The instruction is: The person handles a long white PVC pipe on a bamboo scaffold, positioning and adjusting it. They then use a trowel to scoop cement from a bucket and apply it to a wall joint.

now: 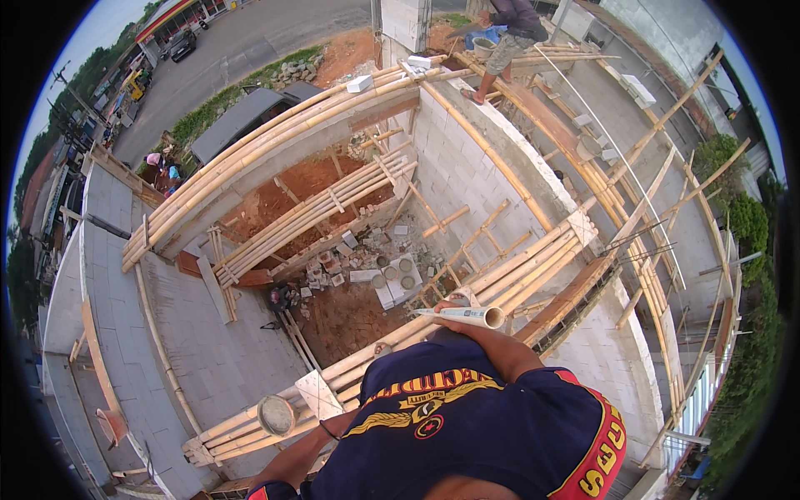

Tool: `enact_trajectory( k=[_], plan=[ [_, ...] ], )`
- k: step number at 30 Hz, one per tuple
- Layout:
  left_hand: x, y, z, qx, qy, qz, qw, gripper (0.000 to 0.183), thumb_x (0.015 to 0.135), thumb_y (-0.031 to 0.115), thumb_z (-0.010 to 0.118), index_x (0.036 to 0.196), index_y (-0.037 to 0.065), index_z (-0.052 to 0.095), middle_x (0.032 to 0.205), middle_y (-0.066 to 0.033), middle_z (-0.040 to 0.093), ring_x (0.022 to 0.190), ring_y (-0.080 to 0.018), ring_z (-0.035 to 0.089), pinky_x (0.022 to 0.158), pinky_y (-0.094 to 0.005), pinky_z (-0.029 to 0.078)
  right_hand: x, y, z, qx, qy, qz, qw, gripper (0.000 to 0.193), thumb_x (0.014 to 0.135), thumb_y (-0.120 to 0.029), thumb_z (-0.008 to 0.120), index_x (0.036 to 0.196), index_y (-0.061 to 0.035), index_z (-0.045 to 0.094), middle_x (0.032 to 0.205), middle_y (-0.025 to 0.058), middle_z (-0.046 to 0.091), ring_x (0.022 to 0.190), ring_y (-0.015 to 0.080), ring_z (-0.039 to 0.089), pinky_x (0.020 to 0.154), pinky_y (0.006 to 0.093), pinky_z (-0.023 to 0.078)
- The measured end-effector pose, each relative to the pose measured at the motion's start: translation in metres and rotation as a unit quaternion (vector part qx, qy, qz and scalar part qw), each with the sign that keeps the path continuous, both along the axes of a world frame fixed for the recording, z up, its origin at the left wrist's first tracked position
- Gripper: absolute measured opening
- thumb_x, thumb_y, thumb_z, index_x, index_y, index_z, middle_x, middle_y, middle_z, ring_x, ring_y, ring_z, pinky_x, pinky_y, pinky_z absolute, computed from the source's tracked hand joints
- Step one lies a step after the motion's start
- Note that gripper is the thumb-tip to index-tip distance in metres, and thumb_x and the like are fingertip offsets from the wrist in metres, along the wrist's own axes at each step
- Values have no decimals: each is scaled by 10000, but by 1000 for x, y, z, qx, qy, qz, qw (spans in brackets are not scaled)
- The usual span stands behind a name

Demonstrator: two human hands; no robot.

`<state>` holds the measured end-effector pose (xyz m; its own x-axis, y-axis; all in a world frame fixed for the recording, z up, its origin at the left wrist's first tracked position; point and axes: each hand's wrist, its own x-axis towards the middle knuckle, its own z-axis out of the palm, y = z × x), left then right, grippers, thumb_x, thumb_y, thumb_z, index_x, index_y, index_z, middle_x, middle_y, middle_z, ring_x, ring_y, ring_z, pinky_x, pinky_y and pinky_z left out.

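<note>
My right hand (451, 307) is closed around a white plastic pipe (468, 316), just above the bamboo poles. The pipe's open end points right, and its far part tapers from sight to the left. My left hand (345, 419) is mostly hidden by my dark blue shirt; only the part just past a black wristband shows, its fingers out of sight. Nearest to it is a pale board (319, 395) lying across the bamboo scaffold (408, 337). Beside that board stands a round bucket (277, 415) with grey stuff in it.
Below the scaffold lies a deep room floor with rubble, white blocks (392, 293) and several buckets. Pale block walls (467, 158) surround it. A co-worker (508, 42) is on the far right wall, and another person (283, 296) is down at left. Rebar (637, 243) sticks out at right.
</note>
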<state>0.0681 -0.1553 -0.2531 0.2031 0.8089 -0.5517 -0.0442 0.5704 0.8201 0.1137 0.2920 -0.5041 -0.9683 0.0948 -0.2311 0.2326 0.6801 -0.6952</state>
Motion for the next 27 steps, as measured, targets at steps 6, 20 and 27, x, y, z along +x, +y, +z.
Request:
enact_trajectory(
  k=[6, 20, 27],
  plan=[
    [0, -1, 0, 0, -3, 0, 1000, 610, 807, 438, 691, 1226, 5, 601, 1179, -201, 647, 1080, -327, 621, 919, -402, 474, -2, 1, 2, -24, -1, 11, 1000, 324, 809, -533, 669, 969, -262, 593, 847, -6, 629, 935, 212, 557, 924, 410, 354],
    [1, 2, 0, 3, -2, -2, 1000, 607, 803, 440, 693, 1220, 7, 608, 1166, -200, 654, 1070, -329, 626, 912, -404, 477, -1, -3, 26, -43, -1, 10, 999, 311, 836, -499, 670, 981, -235, 591, 866, 1, 644, 866, 206, 593, 947, 374, 350],
    [0, 4, -2, 5, -4, -3, 1000, 605, 801, 442, 694, 1216, 9, 611, 1160, -199, 657, 1065, -330, 629, 909, -405, 478, 1, -2, 33, -79, -9, -1, 997, 295, 821, -474, 702, 979, -246, 601, 833, 9, 633, 873, 204, 606, 1000, 388, 337]
  ],
)
